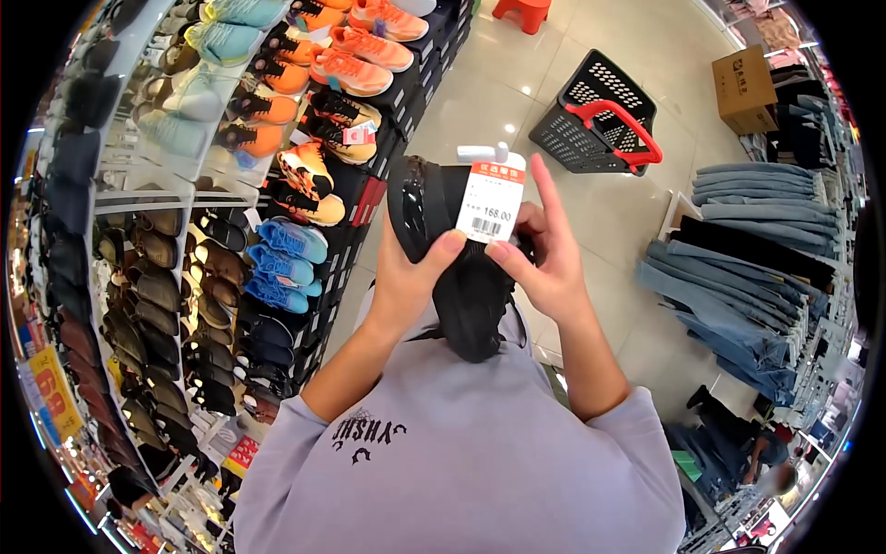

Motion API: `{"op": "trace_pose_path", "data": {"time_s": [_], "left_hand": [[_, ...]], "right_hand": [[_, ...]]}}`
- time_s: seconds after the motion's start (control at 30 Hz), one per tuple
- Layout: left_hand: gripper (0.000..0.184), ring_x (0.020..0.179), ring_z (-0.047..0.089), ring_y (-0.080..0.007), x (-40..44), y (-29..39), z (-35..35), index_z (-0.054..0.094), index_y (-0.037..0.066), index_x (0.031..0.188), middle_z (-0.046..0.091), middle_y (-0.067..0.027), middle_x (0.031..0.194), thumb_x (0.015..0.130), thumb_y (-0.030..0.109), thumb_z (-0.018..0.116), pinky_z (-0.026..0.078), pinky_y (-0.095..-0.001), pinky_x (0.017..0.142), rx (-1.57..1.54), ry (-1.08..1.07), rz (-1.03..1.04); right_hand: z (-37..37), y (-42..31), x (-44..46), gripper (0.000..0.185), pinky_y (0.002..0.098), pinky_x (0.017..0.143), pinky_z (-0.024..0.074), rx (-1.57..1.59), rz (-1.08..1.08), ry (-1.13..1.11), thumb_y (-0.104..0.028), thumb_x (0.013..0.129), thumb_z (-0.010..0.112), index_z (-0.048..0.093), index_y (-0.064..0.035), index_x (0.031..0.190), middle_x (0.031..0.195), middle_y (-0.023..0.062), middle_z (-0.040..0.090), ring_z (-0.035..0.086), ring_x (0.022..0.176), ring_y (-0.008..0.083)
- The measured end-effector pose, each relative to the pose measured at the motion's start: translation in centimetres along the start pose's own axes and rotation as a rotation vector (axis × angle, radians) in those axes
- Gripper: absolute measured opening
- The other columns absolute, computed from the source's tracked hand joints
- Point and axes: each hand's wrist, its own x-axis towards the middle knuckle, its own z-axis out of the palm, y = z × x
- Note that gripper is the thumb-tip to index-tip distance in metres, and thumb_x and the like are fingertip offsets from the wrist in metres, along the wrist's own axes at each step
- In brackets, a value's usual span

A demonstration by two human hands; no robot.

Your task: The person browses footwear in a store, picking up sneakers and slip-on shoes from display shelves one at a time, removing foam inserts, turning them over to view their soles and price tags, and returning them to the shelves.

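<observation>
In front of my chest I hold black footwear (471, 309), partly hidden by my hands; I cannot tell whether it is one shoe or a pair. A white price tag (489, 205) with a red top band, a barcode and "168.00" faces me over it. My left hand (409, 277) wraps the left side of the shoe, its thumb at the tag's lower left corner. On the other side, my right hand (554, 268) has its thumb on the tag's lower right edge. Its index finger points up; its other fingers are bent behind the tag.
Shoe racks on the left carry orange sneakers (355, 69), blue sneakers (286, 254) and brown shoes (152, 282). A black basket (591, 120) with a red handle stands on the tiled floor. Folded jeans (738, 286), a cardboard box (744, 90) and another person (766, 452) are at right.
</observation>
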Motion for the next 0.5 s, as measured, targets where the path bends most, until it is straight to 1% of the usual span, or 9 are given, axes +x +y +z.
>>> {"op": "trace_pose_path", "data": {"time_s": [0.03,0.1,0.13,0.2,0.23,0.33,0.4,0.47,0.5], "left_hand": [[0.051,0.104,0.054,-0.0153,0.7,0.0,-0.1,0.040,-0.001,0.125,0.055,-0.0102,0.114,0.084,0.014,0.066,0.043,-0.0303,0.092,-0.011,0.017,-0.011],[0.043,0.102,0.054,-0.0147,2.7,-0.5,-0.4,0.046,0.000,0.122,0.056,-0.0083,0.114,0.088,0.019,0.062,0.042,-0.0295,0.092,-0.111,0.075,-0.015],[0.042,0.102,0.054,-0.0147,3.8,-1.1,-0.6,0.047,0.000,0.122,0.056,-0.0079,0.114,0.089,0.021,0.061,0.042,-0.0292,0.091,-0.186,0.130,-0.012],[0.044,0.103,0.053,-0.0143,6.0,-0.7,-1.0,0.047,0.000,0.123,0.055,-0.0072,0.114,0.091,0.027,0.059,0.042,-0.0290,0.092,-0.309,0.200,-0.092],[0.045,0.104,0.055,-0.0161,7.4,-0.8,-1.3,0.045,0.002,0.126,0.056,-0.0077,0.116,0.092,0.030,0.056,0.044,-0.0304,0.091,-0.296,0.209,-0.085],[0.047,0.105,0.057,-0.0177,11.8,-0.2,-2.2,0.042,0.005,0.129,0.056,-0.0080,0.117,0.093,0.034,0.054,0.047,-0.0321,0.090,-0.269,0.258,-0.030],[0.048,0.104,0.058,-0.0174,14.4,0.5,-2.5,0.041,0.006,0.129,0.057,-0.0078,0.116,0.093,0.036,0.053,0.048,-0.0324,0.089,-0.257,0.300,0.020],[0.050,0.103,0.058,-0.0173,17.2,1.4,-2.9,0.038,0.008,0.130,0.057,-0.0074,0.115,0.093,0.038,0.053,0.050,-0.0336,0.087,-0.315,0.315,0.057],[0.049,0.104,0.058,-0.0179,18.3,2.2,-3.2,0.038,0.008,0.130,0.055,-0.0075,0.117,0.093,0.038,0.052,0.050,-0.0344,0.086,-0.337,0.291,0.045]], "right_hand": [[-0.4,0.2,0.7,0.081,0.0311,0.086,0.0437,0.001,0.012,-0.004,-0.008,0.082,0.066,0.017,-0.0027,0.146,0.104,0.0111,0.060,0.059,0.096,0.0188],[-1.5,0.7,2.3,0.083,0.0381,0.097,0.0375,-0.371,-0.109,-0.002,-0.017,0.081,0.068,0.018,-0.0046,0.146,0.124,0.0153,0.053,0.050,0.117,0.0263],[-1.9,1.0,2.8,0.083,0.0381,0.097,0.0375,-0.370,-0.103,-0.014,-0.017,0.081,0.068,0.018,-0.0046,0.146,0.124,0.0153,0.053,0.050,0.117,0.0263],[-2.3,1.5,3.4,0.085,0.0426,0.104,0.0303,-0.072,0.189,0.036,-0.027,0.080,0.068,0.018,-0.0070,0.146,0.140,0.0176,0.039,0.036,0.132,0.0295],[-2.8,1.0,4.0,0.087,0.0447,0.105,0.0309,-0.071,0.297,-0.003,-0.032,0.080,0.069,0.018,-0.0091,0.147,0.146,0.0181,0.030,0.031,0.134,0.0316],[-3.4,1.9,5.7,0.092,0.0452,0.103,0.0332,0.026,0.356,-0.074,-0.039,0.079,0.070,0.016,-0.0081,0.147,0.146,0.0187,0.029,0.032,0.134,0.0341],[-3.3,1.7,7.5,0.098,0.0425,0.102,0.0347,0.035,0.355,-0.107,-0.037,0.075,0.074,0.015,-0.0058,0.147,0.146,0.0206,0.027,0.032,0.133,0.0334],[-3.2,1.6,10.1,0.104,0.0387,0.103,0.0344,0.002,0.318,-0.151,-0.029,0.070,0.080,0.014,-0.0024,0.146,0.144,0.0222,0.030,0.035,0.130,0.0291],[-3.4,2.1,11.6,0.110,0.0350,0.102,0.0355,-0.119,0.239,-0.228,-0.021,0.063,0.085,0.015,0.0017,0.145,0.141,0.0229,0.033,0.040,0.126,0.0253]]}}
